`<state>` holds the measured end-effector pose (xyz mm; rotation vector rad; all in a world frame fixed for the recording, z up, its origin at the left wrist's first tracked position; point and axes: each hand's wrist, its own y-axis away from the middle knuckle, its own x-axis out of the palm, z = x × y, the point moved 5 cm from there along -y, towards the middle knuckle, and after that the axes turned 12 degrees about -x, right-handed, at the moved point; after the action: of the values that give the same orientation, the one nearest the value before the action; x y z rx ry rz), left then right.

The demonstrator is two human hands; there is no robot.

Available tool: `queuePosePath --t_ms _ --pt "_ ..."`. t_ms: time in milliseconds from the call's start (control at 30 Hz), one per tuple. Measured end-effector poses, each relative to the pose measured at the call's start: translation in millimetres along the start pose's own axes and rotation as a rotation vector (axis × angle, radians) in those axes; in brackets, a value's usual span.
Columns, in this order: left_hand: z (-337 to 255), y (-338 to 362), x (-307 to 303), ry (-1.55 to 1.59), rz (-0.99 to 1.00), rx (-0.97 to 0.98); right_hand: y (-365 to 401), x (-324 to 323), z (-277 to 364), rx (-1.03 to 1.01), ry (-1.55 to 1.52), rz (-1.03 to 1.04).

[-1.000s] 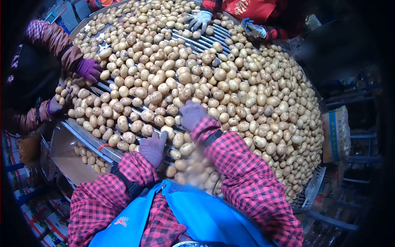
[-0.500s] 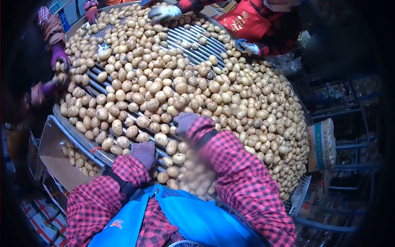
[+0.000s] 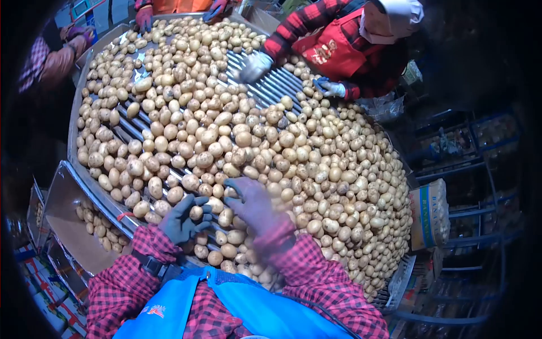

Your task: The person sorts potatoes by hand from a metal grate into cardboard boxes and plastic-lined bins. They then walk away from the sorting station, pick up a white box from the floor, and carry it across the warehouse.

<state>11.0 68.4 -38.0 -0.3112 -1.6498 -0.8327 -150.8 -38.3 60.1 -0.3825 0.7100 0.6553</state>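
A wide heap of potatoes (image 3: 243, 139) covers the sorting table in front of me. My left hand (image 3: 182, 221), in a dark-palmed glove, is turned palm up at the near edge. Its fingers curl around one small potato (image 3: 196, 213). To its right, my right hand (image 3: 255, 208), in a purple-grey glove, hovers over the near potatoes, slightly blurred. Its thumb and fingers are apart, and I see nothing held in them. Metal rollers (image 3: 176, 174) show between the potatoes just beyond my hands.
A cardboard box (image 3: 70, 217) with potatoes stands left of the table's metal rim (image 3: 107, 204). Across from me, a co-worker in a red apron (image 3: 333, 53) reaches over bare rollers (image 3: 275, 85). Other people's gloves are at the far left edge. A banana carton (image 3: 424, 217) stands right.
My left hand has turned palm up with a small potato in it. My right hand has opened and drawn nearer. The left co-worker's hands have left the potatoes; the red-aproned person leans in.
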Motion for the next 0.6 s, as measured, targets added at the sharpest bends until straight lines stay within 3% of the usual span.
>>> queuePosePath --t_ms 67,100,133,200,233,267,333,367,467,500,533,600 --pt "16.1 -1.0 36.7 0.199 0.128 -0.077 0.5 0.5 50.0 -0.238 0.061 0.031" --pt "22.5 -7.6 21.6 0.258 0.338 -0.033 1.4 10.3 65.0 -0.296 0.130 0.111" --pt "29.6 -16.7 -21.2 -0.149 -0.030 0.141 5.7 23.9 69.4 -0.405 0.172 0.095" --pt "16.9 -17.3 -16.4 -0.070 0.020 0.121 -1.9 30.1 76.2 -0.377 0.058 0.232" --pt "15.9 -17.0 -12.9 0.024 0.065 0.080 -14.6 27.1 72.5 -0.225 0.034 0.410" --pt "18.9 -15.0 -9.5 0.123 0.108 0.034 -24.3 19.4 63.8 -0.258 0.110 0.212" --pt "30.3 -8.8 -2.8 0.324 0.188 -0.079 -60.3 5.5 37.0 -0.189 0.233 0.113" --pt "31.2 -8.5 0.5 0.440 0.181 -0.133 -73.5 3.9 15.5 -0.272 0.395 -0.084" --pt "26.0 -1.0 6.2 0.264 0.122 -0.031 -88.6 5.9 -53.3 -0.090 0.632 0.117" --pt "24.0 -0.9 1.5 0.509 0.383 -0.130 -82.5 9.3 -56.3 -0.085 0.753 0.181" --pt "22.7 1.5 -1.1 0.516 0.380 -0.114 -71.4 13.7 -54.2 -0.080 0.874 0.250" --pt "18.2 7.0 -7.4 -0.021 0.161 0.186 -38.2 13.6 -30.2 -0.081 0.776 0.273"
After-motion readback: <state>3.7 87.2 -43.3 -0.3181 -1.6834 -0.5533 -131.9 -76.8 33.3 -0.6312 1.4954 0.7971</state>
